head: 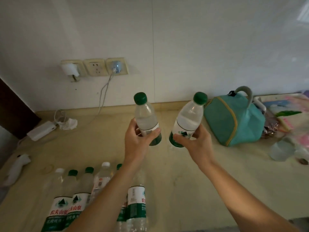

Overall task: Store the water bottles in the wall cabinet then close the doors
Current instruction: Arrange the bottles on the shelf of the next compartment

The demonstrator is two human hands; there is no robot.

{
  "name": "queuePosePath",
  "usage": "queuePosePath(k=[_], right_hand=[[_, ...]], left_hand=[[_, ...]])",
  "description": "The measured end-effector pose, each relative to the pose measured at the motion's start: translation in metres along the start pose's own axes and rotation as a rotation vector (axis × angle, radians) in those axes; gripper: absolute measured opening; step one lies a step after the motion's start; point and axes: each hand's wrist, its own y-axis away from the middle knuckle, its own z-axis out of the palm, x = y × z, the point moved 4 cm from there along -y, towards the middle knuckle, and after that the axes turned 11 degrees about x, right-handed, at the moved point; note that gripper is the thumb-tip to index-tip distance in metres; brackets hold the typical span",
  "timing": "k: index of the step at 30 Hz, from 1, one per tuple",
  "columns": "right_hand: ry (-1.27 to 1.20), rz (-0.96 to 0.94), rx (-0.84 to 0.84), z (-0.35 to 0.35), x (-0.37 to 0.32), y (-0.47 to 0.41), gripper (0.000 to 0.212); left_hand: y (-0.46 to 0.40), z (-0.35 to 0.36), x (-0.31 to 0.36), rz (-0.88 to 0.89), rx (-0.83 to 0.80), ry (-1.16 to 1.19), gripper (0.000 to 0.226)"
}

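I hold one water bottle in each hand above the pale countertop (192, 181). My left hand (136, 141) grips the left bottle (146, 120) around its lower half, thumb across the front of the label and fingers wrapped behind, so the bottle stands nearly upright with its green cap (140, 98) tipped slightly to the left. My right hand (196, 142) grips the right bottle (188, 120) low down, thumb lying across the green band of the label, and this bottle leans to the right with its green cap (200, 97) uppermost. The two bottles are close at their bases but do not touch. Near the front edge of the counter, partly hidden by my left forearm, a row of more water bottles (73, 195) stands close together, most with green caps and two with white ones. Behind my right hand a teal lunch bag (234, 121) with a grey handle sits on the counter near the wall. On the wall at the left is a row of sockets (94, 67), with a white cable (104, 91) hanging from one down to the counter, where a white power adapter (41, 130) lies beside a crumpled tissue (69, 123). The wall cabinet is out of view.
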Motion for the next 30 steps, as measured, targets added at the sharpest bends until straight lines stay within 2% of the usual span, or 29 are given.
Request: queuePosePath(k=[7,17,22,26,30], right_hand=[[-0.099,-0.231,0.024,-0.028,-0.155,0.015,0.045],[-0.298,-0.576,0.161,-0.082,-0.376,0.01,0.041],[-0.282,-0.75,0.228,-0.109,-0.466,-0.008,0.04],[-0.25,-0.763,0.195,-0.122,-0.514,-0.037,0.042],[-0.184,-0.683,0.162,-0.122,-0.535,-0.079,0.042]], left_hand=[[-0.016,-0.02,0.154,0.316,-0.038,0.155,0.052],[-0.032,-0.044,0.386,0.678,-0.034,0.309,0.061],[-0.041,-0.039,0.47,0.84,-0.007,0.335,0.066],[-0.056,-0.022,0.513,0.895,-0.002,0.252,0.053],[-0.081,0.007,0.534,0.844,-0.033,0.157,0.043]])
